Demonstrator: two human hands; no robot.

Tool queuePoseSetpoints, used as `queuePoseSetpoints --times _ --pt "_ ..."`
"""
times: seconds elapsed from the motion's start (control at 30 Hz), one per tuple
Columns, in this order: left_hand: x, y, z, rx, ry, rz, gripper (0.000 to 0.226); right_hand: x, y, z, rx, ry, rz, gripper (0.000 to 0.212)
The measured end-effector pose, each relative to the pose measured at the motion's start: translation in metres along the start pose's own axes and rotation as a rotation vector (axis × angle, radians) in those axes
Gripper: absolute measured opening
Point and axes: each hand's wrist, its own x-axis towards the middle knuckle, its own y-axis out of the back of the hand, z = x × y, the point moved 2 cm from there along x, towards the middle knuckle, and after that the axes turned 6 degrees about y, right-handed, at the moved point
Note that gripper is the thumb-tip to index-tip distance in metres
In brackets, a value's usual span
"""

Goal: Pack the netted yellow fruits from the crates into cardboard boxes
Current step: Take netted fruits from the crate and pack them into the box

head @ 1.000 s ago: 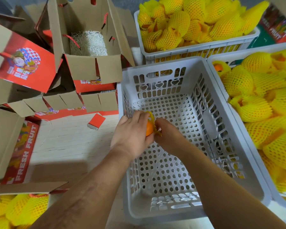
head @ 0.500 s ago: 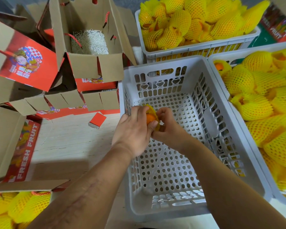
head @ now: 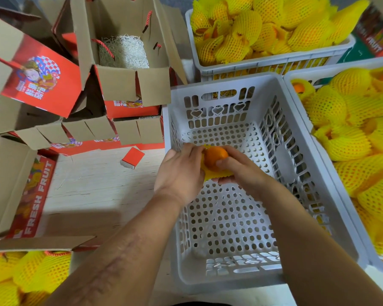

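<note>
Both hands meet over the near-left part of a white plastic crate [head: 272, 219] whose holed floor shows bare. The left hand [head: 181, 171] curls its fingers around the left side of an orange fruit [head: 216, 156] and the yellow foam net [head: 217, 174] under it, while the right hand [head: 241, 168] holds the same fruit from the right, thumb laid across its top and fingers cupped beneath the net. The fruit sits half out of the net, its orange skin showing on top. Behind this crate, a second crate [head: 272, 62] is heaped with netted yellow fruits [head: 252, 27], and a third crate [head: 301, 74] to the right holds more of them. To the left stands an open cardboard box [head: 133, 85] with pale shredded padding [head: 124, 51] inside, among other red-printed boxes. At the bottom left, another box [head: 31, 244] already holds netted fruits.
</note>
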Motion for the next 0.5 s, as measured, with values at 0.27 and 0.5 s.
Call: queuePoseSetpoints --times 0.27,0.5 --pt "0.0013 -0.0039 -0.0002 0.101 -0.027 0.023 0.012 -0.0007 0.0071 0.0048 0.219 -0.209 -0.058 0.055" --pt "-0.0002 -0.0027 0.0002 0.086 -0.069 0.039 0.024 0.0009 0.0088 0.0049 0.263 -0.325 -0.005 0.065"
